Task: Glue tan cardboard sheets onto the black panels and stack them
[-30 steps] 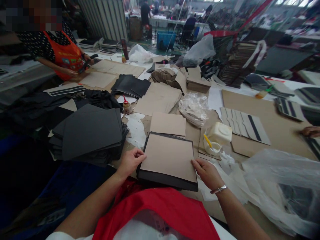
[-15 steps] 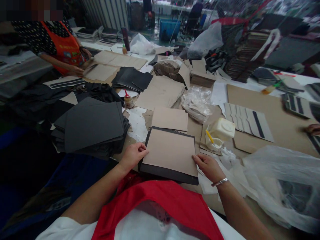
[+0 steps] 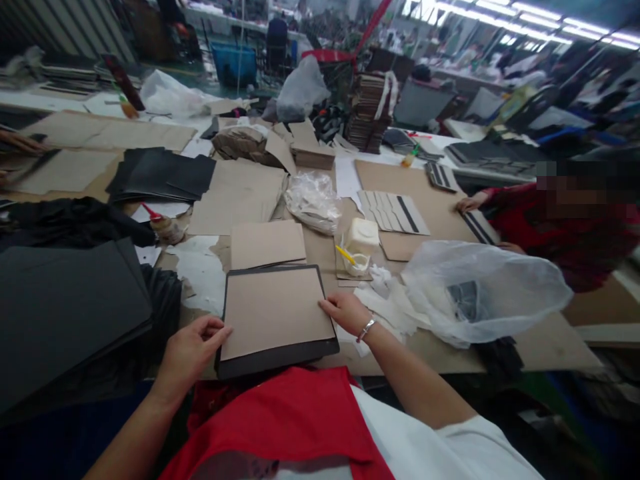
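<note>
Head view: a wide worktable (image 3: 540, 347), spread with boards, paper and plastic. At the left, partly out of frame, a pile of black sheets (image 3: 75, 300). At the right, a co-worker (image 3: 520, 233) in red, with 1 hand on a black-striped panel (image 3: 479, 227). Nearer, a translucent plastic bag (image 3: 505, 287), lying open-shaped and crumpled. Front and centre, a black board stack (image 3: 280, 357), visible around and below the tan board (image 3: 275, 310) lying flat on top. Just beyond, touching or nearly so, smaller tan boards (image 3: 267, 245). At the tan board's left edge, near the front corner, the left hand (image 3: 193, 350), thumb and fingers pinching it. At its right edge, the right hand (image 3: 349, 315), likewise pinching. Beyond the right hand, a white container (image 3: 363, 237) and a yellow stick (image 3: 345, 255). Smallest, a silver bracelet (image 3: 366, 331) around the right wrist.
</note>
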Demonstrator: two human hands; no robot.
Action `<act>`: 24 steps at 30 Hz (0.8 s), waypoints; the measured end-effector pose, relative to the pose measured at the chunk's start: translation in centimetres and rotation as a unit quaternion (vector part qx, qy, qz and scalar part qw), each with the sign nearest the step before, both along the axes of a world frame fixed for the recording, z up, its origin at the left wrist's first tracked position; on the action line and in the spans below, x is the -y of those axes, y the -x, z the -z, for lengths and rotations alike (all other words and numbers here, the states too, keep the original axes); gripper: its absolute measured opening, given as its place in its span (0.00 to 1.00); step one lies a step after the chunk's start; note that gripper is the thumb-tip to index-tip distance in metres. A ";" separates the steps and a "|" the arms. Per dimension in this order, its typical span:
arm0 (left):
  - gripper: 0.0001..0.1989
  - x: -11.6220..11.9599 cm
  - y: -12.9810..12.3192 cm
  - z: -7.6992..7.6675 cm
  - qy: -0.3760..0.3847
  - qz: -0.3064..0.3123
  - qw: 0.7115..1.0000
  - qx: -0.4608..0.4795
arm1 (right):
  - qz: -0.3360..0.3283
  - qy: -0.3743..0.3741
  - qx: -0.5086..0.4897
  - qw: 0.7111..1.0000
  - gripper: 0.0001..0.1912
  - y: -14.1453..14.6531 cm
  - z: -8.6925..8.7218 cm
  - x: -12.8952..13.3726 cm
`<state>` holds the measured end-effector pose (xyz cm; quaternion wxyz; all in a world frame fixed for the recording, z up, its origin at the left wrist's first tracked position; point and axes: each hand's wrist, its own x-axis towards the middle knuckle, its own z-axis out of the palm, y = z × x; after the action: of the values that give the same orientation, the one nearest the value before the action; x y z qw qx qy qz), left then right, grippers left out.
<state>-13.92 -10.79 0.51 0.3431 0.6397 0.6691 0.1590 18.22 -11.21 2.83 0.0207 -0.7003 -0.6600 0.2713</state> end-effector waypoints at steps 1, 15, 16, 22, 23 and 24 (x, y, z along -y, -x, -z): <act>0.17 0.0 -0.1 -0.1 -0.002 0.000 1.000 -0.002 | 0.000 0.001 0.000 1.000 0.22 0.0 -0.1 0.1; 0.18 -0.3 0.3 -0.2 0.010 -0.019 0.999 -0.027 | -0.037 -0.004 0.037 0.999 0.23 -0.1 0.5 -0.1; 0.18 -0.3 0.3 -0.1 0.012 -0.020 0.999 -0.027 | -0.040 -0.004 0.041 0.998 0.23 0.0 0.5 -0.2; 0.16 -0.8 0.0 -0.1 0.015 0.001 0.999 -0.035 | -0.049 -0.009 0.068 0.996 0.23 0.3 0.4 -0.3; 0.15 -0.7 -0.1 -0.3 0.009 0.006 0.999 -0.040 | -0.053 -0.010 0.073 0.996 0.23 0.4 0.4 -0.3; 0.14 -0.7 -0.3 -0.4 -0.002 0.013 0.999 -0.045 | -0.056 -0.010 0.081 0.995 0.23 0.4 0.4 -0.3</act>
<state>-13.65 -10.10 0.92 0.3135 0.6551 0.6756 0.1267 17.81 -10.93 2.43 -0.0409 -0.6814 -0.7006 0.2078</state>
